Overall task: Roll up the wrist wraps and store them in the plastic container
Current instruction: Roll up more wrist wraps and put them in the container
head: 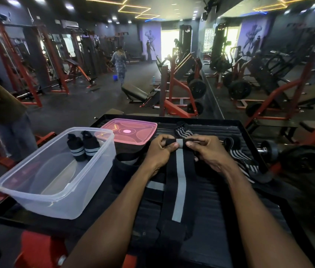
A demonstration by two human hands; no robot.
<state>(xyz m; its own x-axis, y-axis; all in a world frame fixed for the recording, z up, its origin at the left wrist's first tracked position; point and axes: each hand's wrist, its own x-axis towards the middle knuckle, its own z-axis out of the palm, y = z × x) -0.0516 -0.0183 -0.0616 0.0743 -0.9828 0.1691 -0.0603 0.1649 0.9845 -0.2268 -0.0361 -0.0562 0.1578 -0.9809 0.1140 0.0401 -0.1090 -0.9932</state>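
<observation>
Black ribbed tray point(249, 200) in mirrored gym, left hand point(160, 149) and right hand point(207, 149) gripping wrist wrap point(180, 182)

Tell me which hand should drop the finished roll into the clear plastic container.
Left. The left hand is nearer the clear plastic container, which sits on that side. Both hands pinch the black wrist wrap with the grey stripe; the right hand would probably cross over.

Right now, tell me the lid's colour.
The lid is translucent pink; the head view shows it.
</observation>
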